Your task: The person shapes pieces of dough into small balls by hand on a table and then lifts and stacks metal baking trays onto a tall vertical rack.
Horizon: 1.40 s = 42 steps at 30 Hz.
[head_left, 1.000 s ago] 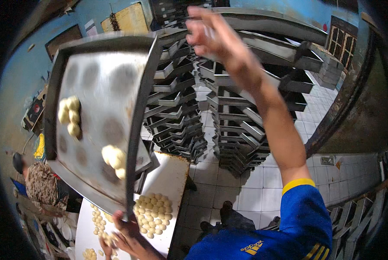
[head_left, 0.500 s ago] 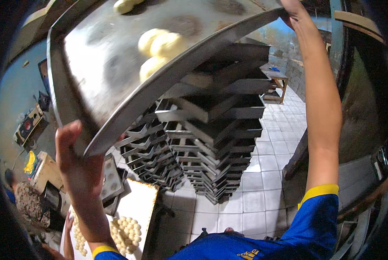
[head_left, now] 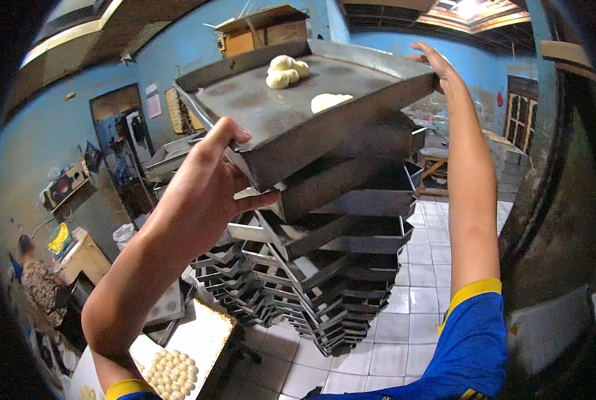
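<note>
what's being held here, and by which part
A metal baking tray carrying dough pieces: left hand grips its near corner edge, right hand its far edge.

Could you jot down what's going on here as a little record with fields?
place: bakery room with blue walls and white tiled floor
left hand: grips the near corner of the tray
right hand: on the far corner of the tray, arm raised
tray: metal, held level at the top of the stack
on tray: dough pieces, one cluster and one apart
stack: metal trays laid crosswise, standing on the floor
below left: dough balls on a table
far left: a seated person
</note>
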Each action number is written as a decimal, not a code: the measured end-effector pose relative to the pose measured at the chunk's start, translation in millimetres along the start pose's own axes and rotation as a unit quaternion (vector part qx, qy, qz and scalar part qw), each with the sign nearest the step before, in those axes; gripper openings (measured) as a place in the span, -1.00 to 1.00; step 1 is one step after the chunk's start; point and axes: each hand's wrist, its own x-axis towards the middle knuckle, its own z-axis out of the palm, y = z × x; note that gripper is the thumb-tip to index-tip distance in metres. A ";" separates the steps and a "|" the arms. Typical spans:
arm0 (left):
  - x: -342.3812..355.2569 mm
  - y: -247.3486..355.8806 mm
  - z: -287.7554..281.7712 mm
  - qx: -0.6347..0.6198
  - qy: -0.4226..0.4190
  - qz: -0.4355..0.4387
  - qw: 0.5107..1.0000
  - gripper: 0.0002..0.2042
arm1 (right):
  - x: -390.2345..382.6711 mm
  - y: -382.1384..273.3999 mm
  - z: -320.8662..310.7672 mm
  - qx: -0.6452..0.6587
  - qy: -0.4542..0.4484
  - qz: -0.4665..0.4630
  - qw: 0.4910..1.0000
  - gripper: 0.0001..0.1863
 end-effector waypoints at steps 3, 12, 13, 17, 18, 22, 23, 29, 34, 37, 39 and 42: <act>31.1 2.1 2.5 0.069 0.029 -0.073 0.995 -0.34 | 10.6 24.5 12.5 0.026 -0.021 0.057 0.998 -0.29; 53.9 20.3 -75.8 0.307 -0.028 -0.138 0.941 -0.11 | 20.5 66.9 -2.8 0.089 0.104 0.009 0.991 -0.38; 48.6 12.6 -93.5 0.306 -0.035 -0.125 0.943 -0.11 | 12.0 68.3 -8.1 0.112 0.169 -0.048 0.978 -0.41; -21.8 -60.7 -180.8 0.242 -0.040 -0.168 0.955 -0.23 | -122.5 50.1 -8.5 0.323 0.188 -0.297 0.879 -0.46; -49.5 -78.0 -212.6 0.238 -0.017 -0.179 0.954 -0.26 | -175.7 47.8 1.8 0.352 0.201 -0.275 0.872 -0.44; -143.4 -187.0 -374.2 0.206 0.201 -0.160 0.944 -0.49 | -353.9 17.1 52.8 0.438 0.092 -0.257 0.857 -0.42; -163.0 -210.8 -412.0 0.212 0.309 -0.172 0.911 -0.48 | -385.9 23.7 95.9 0.471 -0.067 -0.239 0.846 -0.42; -296.6 -341.4 -673.0 0.296 0.628 -0.127 0.709 -0.46 | -511.0 54.5 431.9 0.404 -0.637 0.071 0.652 -0.41; -385.9 -426.3 -811.9 0.312 0.650 -0.251 0.646 -0.35 | -619.4 135.3 735.8 0.250 -0.512 0.394 0.721 -0.46; -407.6 -462.8 -878.5 0.305 0.645 -0.268 0.647 -0.29 | -677.0 191.3 863.8 0.138 -0.477 0.410 0.765 -0.32; -386.7 -493.2 -896.6 0.267 0.627 -0.280 0.676 -0.28 | -678.5 228.6 914.2 0.089 -0.435 0.466 0.765 -0.30; -397.8 -506.9 -922.2 0.179 0.602 -0.242 0.740 -0.42 | -702.5 232.4 960.3 0.150 -0.383 0.535 0.738 -0.31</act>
